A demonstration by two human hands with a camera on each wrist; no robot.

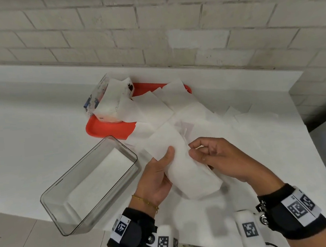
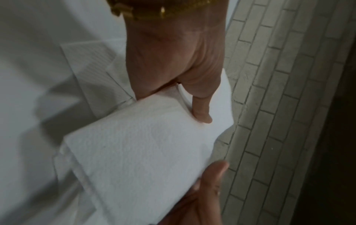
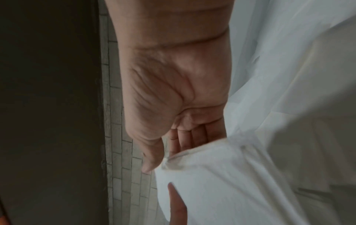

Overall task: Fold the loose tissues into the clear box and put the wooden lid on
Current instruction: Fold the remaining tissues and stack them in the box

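Both hands hold one white tissue (image 1: pixel 183 161) above the counter, folded over lengthwise. My left hand (image 1: pixel 160 171) grips its left side, thumb pressed on top. My right hand (image 1: pixel 207 155) pinches the tissue's right edge with curled fingers. In the left wrist view the tissue (image 2: pixel 138 152) fills the middle under the left thumb (image 2: pixel 200 106). In the right wrist view the right thumb (image 3: pixel 152 155) pinches the tissue (image 3: pixel 221 182). The clear box (image 1: pixel 88 188) stands open at the left with tissue lying flat in its bottom. No wooden lid is in view.
Several loose tissues (image 1: pixel 166 103) lie spread over a red tray (image 1: pixel 107 128) and the white counter behind my hands. A torn tissue pack (image 1: pixel 110 100) sits on the tray's left end. A brick wall (image 1: pixel 148 25) runs behind. The counter ends at the right.
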